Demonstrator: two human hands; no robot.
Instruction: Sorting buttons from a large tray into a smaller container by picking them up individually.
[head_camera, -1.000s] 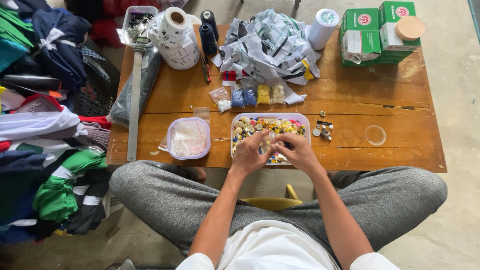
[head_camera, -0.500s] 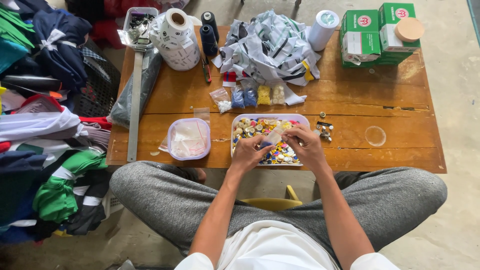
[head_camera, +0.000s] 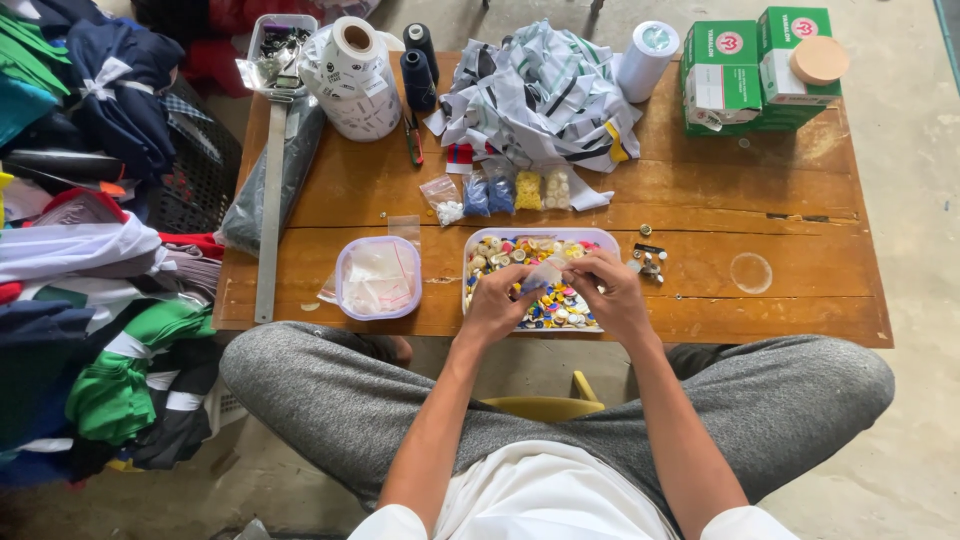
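- Over the near edge of the wooden table (head_camera: 800, 310), in the head view, both hands meet above the tray of buttons (head_camera: 480, 250). The left hand (head_camera: 497, 305) and the right hand (head_camera: 612, 295) hold between them a small clear bag (head_camera: 543, 274); the fingers of each hand are pressed together in a pinch on it, just above the buttons.
- My judgement: the bag is thin and slippery, so a loose pinch could let it drop into the tray, and whatever is inside could mix with the mixed colours there.
- The tray stands close to the near edge of the table. A push from a wrist could slide it toward the knees and spill buttons to the floor.
- Loose metal pieces (head_camera: 648, 262) lie just to the right of the tray, near the right hand; a sweep of this hand could scatter them.
- The lidded plastic box (head_camera: 377, 277) to the left is well apart and seems safe.
- Compared with one second ago, the hands have lifted out of the tray and now hold the bag up between them; before, they were low among the buttons. Tray, box and small bags of buttons (head_camera: 500, 192) have not moved.
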